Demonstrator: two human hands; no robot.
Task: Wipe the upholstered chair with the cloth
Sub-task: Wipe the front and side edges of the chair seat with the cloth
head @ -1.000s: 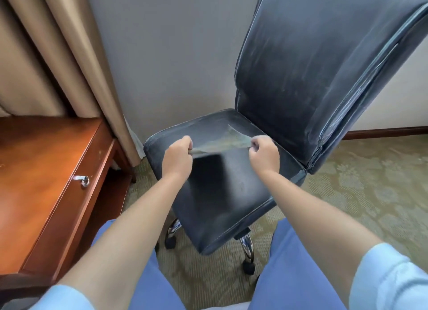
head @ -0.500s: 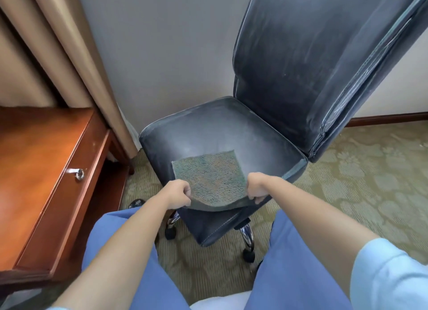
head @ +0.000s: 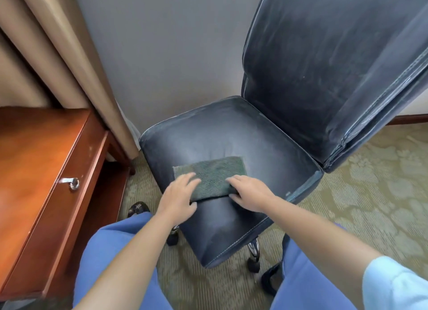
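Note:
A dark blue upholstered chair [head: 231, 133] on chrome legs with castors stands in front of me, its tall backrest [head: 324, 66] rising at the upper right. A folded green cloth [head: 213, 174] lies flat on the front half of the seat. My left hand [head: 179, 197] rests with straight fingers on the cloth's near left corner. My right hand [head: 251, 191] lies flat on the near right corner, fingers spread. Both hands cover the cloth's near edge.
A reddish wooden desk [head: 39, 175] with a metal drawer handle [head: 73, 183] stands close on the left. Beige curtains [head: 69, 55] hang behind it against a grey wall. Patterned green carpet [head: 370, 194] covers the floor. My knees in blue trousers [head: 111, 252] flank the seat's front.
The cloth was held stretched in the air between both gripping hands, then lowered. Now it lies on the seat, and both hands have opened flat on top of it.

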